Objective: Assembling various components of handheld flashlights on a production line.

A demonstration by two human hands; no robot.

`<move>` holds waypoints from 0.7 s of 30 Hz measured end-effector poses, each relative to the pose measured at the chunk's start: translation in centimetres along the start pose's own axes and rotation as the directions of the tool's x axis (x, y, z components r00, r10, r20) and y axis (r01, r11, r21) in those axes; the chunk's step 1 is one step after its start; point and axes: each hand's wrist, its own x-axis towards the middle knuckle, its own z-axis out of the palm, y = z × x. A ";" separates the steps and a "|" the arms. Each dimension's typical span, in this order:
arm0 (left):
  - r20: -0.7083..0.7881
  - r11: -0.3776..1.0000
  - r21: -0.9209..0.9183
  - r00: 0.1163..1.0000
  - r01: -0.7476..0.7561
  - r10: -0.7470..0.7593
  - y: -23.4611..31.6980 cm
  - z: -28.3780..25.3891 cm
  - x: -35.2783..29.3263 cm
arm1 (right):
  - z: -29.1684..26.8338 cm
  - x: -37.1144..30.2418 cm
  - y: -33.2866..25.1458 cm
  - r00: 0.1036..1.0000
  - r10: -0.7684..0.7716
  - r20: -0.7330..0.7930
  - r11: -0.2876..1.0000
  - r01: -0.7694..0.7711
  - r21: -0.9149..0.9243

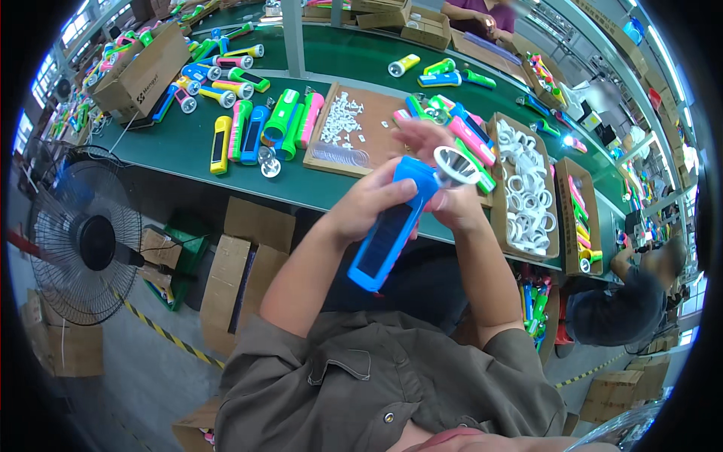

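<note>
My left hand (367, 202) is wrapped round a blue flashlight (385, 235), its thumb lying across the body just under the head. A dark panel runs along the handle, which slants down to the left. At the upper end a silver reflector cup (457, 166) with a white rim sits tilted out to the right of the head. Behind the cup is my right hand (461, 207), palm toward the flashlight. Its fingers are stretched upward and slightly smeared by motion. How the cup joins the flashlight is hidden.
A wooden board (376, 113) holds small white parts and clear discs. Right of it, a box of white rings (527, 188) stands near more flashlights (471, 139). Several flashlights (256, 132) line the green bench's left. A fan (96, 241) stands at left; co-workers sit farther off.
</note>
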 end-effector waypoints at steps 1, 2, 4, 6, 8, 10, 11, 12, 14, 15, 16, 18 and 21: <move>-0.091 0.997 0.077 0.995 -0.029 0.036 -0.7 0.9 -0.6 | 0.9 -0.9 -0.5 0.988 -0.088 -0.124 0.994 0.096 0.061; -0.127 0.983 0.171 0.987 -0.072 0.094 -1.7 1.0 -0.9 | 1.3 -0.9 -1.2 0.981 -0.142 -0.132 0.988 0.149 0.049; -0.166 0.964 0.245 0.975 -0.103 0.146 -3.4 1.5 -1.4 | 0.6 -1.4 -2.1 0.979 -0.189 -0.081 0.981 0.185 -0.052; -0.198 0.904 0.391 0.944 -0.171 0.264 -3.7 2.3 -2.2 | -1.3 -1.4 -2.7 0.986 -0.139 0.094 0.958 0.158 -0.239; -0.250 0.912 0.395 0.943 -0.107 0.219 -3.2 2.8 -2.7 | -1.6 -1.2 -2.6 0.997 -0.052 0.055 0.981 0.061 -0.186; -0.317 0.859 0.506 0.908 -0.082 0.274 -3.4 2.1 -2.2 | -1.4 -0.2 -2.4 0.999 0.006 0.036 0.984 0.001 -0.177; -0.323 0.859 0.505 0.906 -0.081 0.275 -3.4 1.7 -2.0 | -1.0 0.0 -2.3 0.999 0.020 0.032 0.958 -0.010 -0.287; -0.297 0.747 0.649 0.857 -0.143 0.422 -3.4 1.3 -1.9 | -0.6 0.3 -2.1 0.999 0.038 0.034 0.920 -0.021 -0.391; -0.255 0.617 0.766 0.797 -0.178 0.547 -3.6 0.7 -1.7 | 1.1 0.7 -2.4 0.973 0.095 0.212 0.849 0.032 -0.527; -0.232 0.608 0.772 0.809 -0.185 0.540 -3.5 0.4 -1.5 | 1.6 0.9 -2.6 0.917 0.163 0.365 0.756 0.121 -0.643; -0.207 0.600 0.777 0.822 -0.192 0.531 -3.4 0.2 -1.3 | 1.2 1.0 -2.6 0.918 0.170 0.359 0.757 0.112 -0.644; -0.223 0.632 0.754 0.834 -0.181 0.505 -3.5 0.0 -1.1 | 0.3 0.9 -2.6 0.786 0.351 0.509 0.444 0.338 -0.829; -0.240 0.717 0.685 0.886 -0.134 0.396 -4.4 -0.5 -1.0 | 0.9 0.2 -1.5 0.860 0.374 0.347 0.798 -0.108 -0.592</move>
